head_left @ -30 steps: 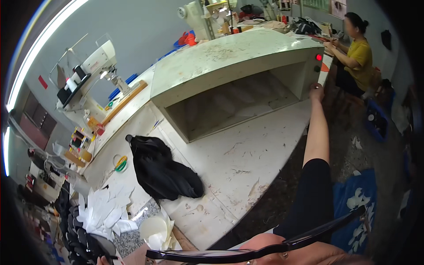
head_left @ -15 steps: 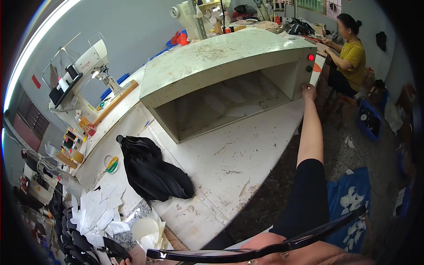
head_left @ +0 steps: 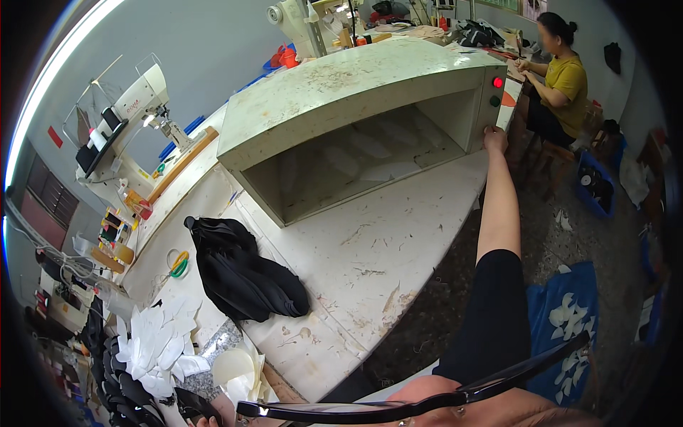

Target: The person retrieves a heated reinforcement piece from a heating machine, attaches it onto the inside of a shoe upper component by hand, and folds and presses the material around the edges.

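Note:
My right hand (head_left: 496, 140) reaches out to the front right corner of a pale green metal box (head_left: 341, 78), just below its lit red button (head_left: 497, 82) and dark green button (head_left: 494, 101). Its fingers are closed against the panel there; whatever they grip is covered by the hand. White cut pieces (head_left: 366, 142) lie inside the box's wide opening. At the bottom edge, my left hand (head_left: 206, 421) shows only its fingertips, closed on a curved black piece (head_left: 193, 404). Beside it are a heap of white cut pieces (head_left: 160, 345) and several black pieces (head_left: 124, 384).
Black cloth (head_left: 245, 270) and green-and-orange-handled scissors (head_left: 178, 265) lie on the white table (head_left: 370, 277). A sewing machine (head_left: 139, 107) stands at the left. Another person (head_left: 562, 82) sits working at the far right. A blue crate (head_left: 596, 186) and blue cloth (head_left: 565, 320) are on the floor.
The view has shifted slightly, showing more of the white pieces inside the box. My right hand stays at the panel. The black piece at my left hand has shifted a little and shows more.

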{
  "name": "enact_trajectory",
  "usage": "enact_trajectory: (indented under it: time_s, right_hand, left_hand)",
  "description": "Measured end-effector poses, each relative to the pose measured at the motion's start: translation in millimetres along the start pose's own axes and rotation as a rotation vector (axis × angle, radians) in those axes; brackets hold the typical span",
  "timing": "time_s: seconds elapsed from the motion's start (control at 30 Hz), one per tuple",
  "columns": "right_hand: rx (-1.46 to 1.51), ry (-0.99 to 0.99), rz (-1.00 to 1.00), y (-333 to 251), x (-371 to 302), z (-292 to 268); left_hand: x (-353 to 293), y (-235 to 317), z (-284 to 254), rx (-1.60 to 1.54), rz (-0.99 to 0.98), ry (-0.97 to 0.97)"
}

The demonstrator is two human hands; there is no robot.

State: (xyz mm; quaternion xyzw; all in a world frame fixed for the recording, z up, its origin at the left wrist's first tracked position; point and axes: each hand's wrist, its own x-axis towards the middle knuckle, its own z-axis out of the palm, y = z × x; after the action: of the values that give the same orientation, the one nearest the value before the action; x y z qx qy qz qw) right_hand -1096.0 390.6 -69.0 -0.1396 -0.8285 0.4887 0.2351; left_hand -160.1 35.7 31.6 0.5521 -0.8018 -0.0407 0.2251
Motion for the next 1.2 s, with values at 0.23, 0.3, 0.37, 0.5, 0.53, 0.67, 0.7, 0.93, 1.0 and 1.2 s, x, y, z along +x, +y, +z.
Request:
enact_trajectory:
  time_s: [0.23,0.3,0.37,0.5,0.53,0.67,0.7,0.93,1.0,1.2]
  right_hand:
    - [0.007,0.043,-0.042,11,15,7]
    - [0.009,0.043,-0.039,11,17,4]
    - [0.015,0.032,-0.037,4,9,7]
    - [-0.026,0.022,0.002,1,4,-1]
    - [-0.035,0.019,0.006,3,6,-5]
    - [-0.071,0.017,-0.003,-5,-2,-5]
    - [-0.06,0.008,-0.003,-4,-1,-5]
    - [-0.034,0.016,0.018,0,3,-5]
    - [-0.02,0.013,0.014,1,4,-5]
    - [-0.014,0.024,0.019,-4,3,-9]
  left_hand:
    - [0,2,0,0.06,0.104,-0.002]
    - [0,6,-2,0.036,0.055,-0.02]
    - [-3,11,-3,-0.035,-0.032,-0.01]
    - [21,-47,12,0.145,0.827,0.333]
    - [22,-49,13,0.243,1.134,0.469]
    - [-4,4,-5,-0.01,-0.088,-0.023]
    - [-4,4,-5,-0.03,-0.112,-0.029]
    - [-2,-1,-2,0.009,-0.059,-0.027]
    - [-2,0,-3,0.033,-0.081,-0.048]
    - [-1,-1,-2,0.014,-0.076,-0.06]
